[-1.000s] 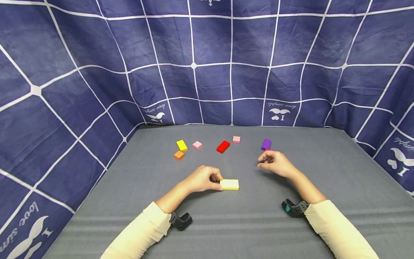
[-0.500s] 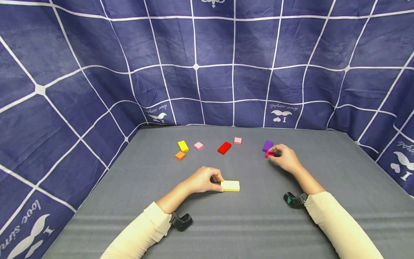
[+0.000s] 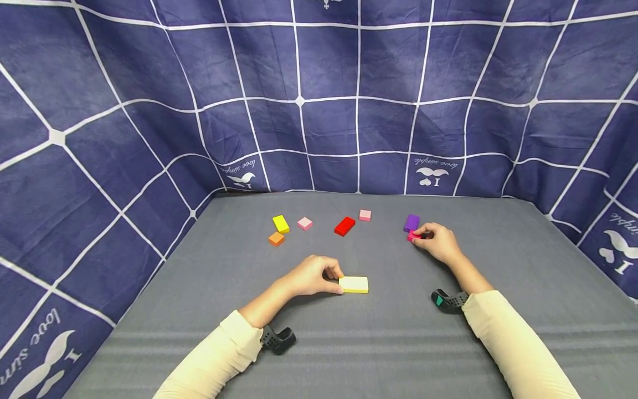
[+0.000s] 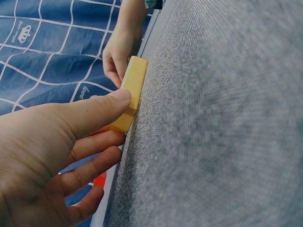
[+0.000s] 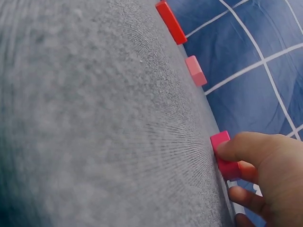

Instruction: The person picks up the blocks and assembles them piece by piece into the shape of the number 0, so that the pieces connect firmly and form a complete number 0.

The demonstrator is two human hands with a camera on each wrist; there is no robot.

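Observation:
My left hand (image 3: 311,276) pinches the left end of a pale yellow rectangular block (image 3: 354,285) lying flat on the grey cloth. In the left wrist view the thumb presses one side of that yellow block (image 4: 134,85), and the other fingers curl loosely below. Farther back on the right, my right hand (image 3: 437,244) pinches a small magenta block (image 3: 413,236), partly covered by the fingers. The right wrist view shows thumb and finger on either side of the magenta block (image 5: 221,140), low at the cloth. A purple block (image 3: 411,223) lies just behind it.
Toward the back lie a red block (image 3: 345,226), a pink block (image 3: 365,215), another pink block (image 3: 305,223), a bright yellow block (image 3: 281,224) and an orange block (image 3: 276,239). A blue curtain (image 3: 384,127) with white lines rises behind the grey table surface (image 3: 349,343).
My right hand has moved slightly back and right to the magenta block and now pinches it. The left hand stays in place on the yellow block.

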